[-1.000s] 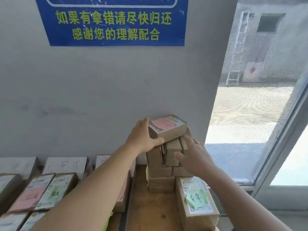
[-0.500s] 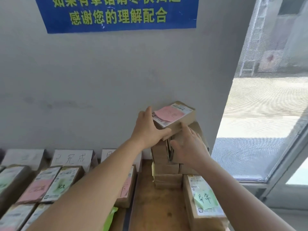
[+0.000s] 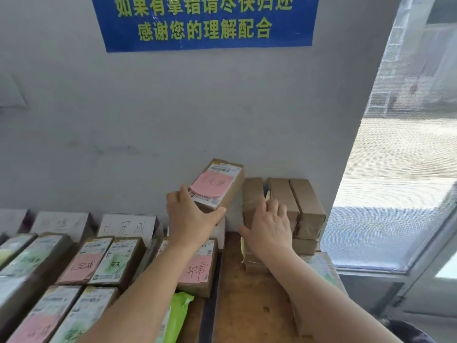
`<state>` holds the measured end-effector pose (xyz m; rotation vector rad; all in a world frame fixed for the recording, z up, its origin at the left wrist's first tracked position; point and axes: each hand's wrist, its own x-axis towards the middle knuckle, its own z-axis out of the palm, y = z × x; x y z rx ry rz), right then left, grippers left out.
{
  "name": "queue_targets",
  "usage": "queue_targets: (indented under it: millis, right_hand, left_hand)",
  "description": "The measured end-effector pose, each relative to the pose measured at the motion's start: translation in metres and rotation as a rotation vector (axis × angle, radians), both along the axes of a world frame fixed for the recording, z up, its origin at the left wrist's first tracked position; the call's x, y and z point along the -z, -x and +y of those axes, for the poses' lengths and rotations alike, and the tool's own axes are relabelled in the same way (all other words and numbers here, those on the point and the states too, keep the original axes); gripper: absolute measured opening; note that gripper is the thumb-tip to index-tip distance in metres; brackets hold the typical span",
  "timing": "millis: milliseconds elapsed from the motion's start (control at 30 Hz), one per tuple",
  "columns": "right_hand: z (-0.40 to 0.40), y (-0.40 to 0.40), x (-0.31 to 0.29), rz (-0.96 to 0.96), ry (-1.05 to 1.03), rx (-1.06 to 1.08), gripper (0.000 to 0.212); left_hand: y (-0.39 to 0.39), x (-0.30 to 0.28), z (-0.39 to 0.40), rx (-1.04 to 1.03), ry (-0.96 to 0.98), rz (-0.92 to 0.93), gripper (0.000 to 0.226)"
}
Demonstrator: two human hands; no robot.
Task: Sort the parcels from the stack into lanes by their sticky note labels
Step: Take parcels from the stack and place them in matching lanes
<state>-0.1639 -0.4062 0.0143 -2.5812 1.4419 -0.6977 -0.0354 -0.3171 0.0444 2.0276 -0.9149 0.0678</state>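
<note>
- A grey wall (image 3: pixel 173 115) fills the back, with a blue sign (image 3: pixel 205 21) in yellow Chinese characters at the top.
- A window (image 3: pixel 400 157) on the right looks out on a paved yard.
- A wooden table (image 3: pixel 237 293) runs along the bottom. On its left side, parcels lie in rows (image 3: pixel 74 268), each with a pink or green sticky note, behind them white lane cards (image 3: pixel 126 227) with handwriting.
- A stack of brown boxes (image 3: pixel 294 209) stands against the wall near the window.
- The left hand (image 3: pixel 190 216) holds one parcel (image 3: pixel 218 185) in the air, left of the stack and apart from it; thumb under its near end, fingers curled round its left side. A pink note (image 3: pixel 212 185) sits on its label.
- The right hand (image 3: pixel 269 229) rests on the stack's front, fingers fairly straight and spread, gripping nothing.
</note>
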Motion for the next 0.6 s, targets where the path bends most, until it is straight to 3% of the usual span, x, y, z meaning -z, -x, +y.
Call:
queue_targets:
  millis: [267, 500, 600]
  right_hand:
    - [-0.009, -0.031, 0.015, 0.054, 0.096, 0.118, 0.09]
    - [-0.01, -0.036, 0.018, 0.026, 0.074, 0.15, 0.057]
    - [-0.003, -0.036, 0.013, -0.021, 0.037, 0.162, 0.053]
  left_hand:
    - [-0.008, 0.021, 0.016, -0.03, -0.026, 0.058, 0.089]
    - [-0.011, 0.031, 0.019, -0.04, -0.051, 0.104, 0.086]
    - [-0.008, 0.035, 0.023, -0.046, -0.039, 0.103, 0.086]
